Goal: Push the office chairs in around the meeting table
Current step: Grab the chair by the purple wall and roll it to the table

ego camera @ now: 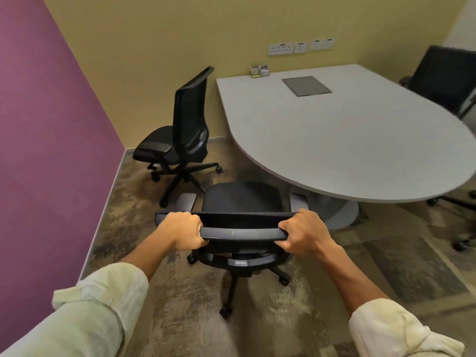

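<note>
A black office chair stands right in front of me, its seat facing the grey meeting table and close to the table's rounded edge. My left hand grips the left end of its backrest top bar, and my right hand grips the right end. A second black chair stands off to the left near the corner, turned away from the table. A third black chair sits at the table's far right side.
A purple wall runs along the left and a yellow wall with power sockets stands behind the table. A grey cable hatch and a small card holder lie on the tabletop. Another chair's wheeled base shows at right.
</note>
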`<state>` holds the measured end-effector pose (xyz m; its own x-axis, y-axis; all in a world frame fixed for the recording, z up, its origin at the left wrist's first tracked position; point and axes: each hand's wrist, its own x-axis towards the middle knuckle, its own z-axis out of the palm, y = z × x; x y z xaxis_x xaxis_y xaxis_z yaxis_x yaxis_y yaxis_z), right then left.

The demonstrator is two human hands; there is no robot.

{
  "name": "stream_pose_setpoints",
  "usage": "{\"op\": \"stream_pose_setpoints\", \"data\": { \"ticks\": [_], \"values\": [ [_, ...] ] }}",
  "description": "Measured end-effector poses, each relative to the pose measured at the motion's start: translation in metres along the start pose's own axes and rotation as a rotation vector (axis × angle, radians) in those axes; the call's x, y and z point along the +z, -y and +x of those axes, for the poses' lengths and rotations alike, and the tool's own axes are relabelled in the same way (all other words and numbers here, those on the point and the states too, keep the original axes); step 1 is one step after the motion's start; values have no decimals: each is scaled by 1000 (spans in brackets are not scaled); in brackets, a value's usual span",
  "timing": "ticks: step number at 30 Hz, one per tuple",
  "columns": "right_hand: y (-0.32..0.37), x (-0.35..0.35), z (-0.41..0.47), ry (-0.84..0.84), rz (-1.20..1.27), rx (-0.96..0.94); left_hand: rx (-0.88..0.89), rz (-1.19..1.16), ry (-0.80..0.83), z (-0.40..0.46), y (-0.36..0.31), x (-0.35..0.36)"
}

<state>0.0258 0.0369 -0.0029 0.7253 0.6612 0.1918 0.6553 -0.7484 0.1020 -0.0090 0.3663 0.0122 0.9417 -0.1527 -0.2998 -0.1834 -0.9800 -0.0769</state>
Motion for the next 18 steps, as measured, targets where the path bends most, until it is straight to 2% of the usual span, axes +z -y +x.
{"op": "stream_pose_setpoints", "data": {
  "ticks": [6,10,14,18],
  "values": [
    [52,-11,3,131,-36,316,177,84,-85,17,27,-4],
    [66,-11,15,159,-31,347,266,83,-117,40,49,-8],
    [71,-8,29,148,110,331,289,102,-139,61,65,-11],
    [59,-1,48,183,146,412,322,109,-111,93,75,-18]
  ]
}}
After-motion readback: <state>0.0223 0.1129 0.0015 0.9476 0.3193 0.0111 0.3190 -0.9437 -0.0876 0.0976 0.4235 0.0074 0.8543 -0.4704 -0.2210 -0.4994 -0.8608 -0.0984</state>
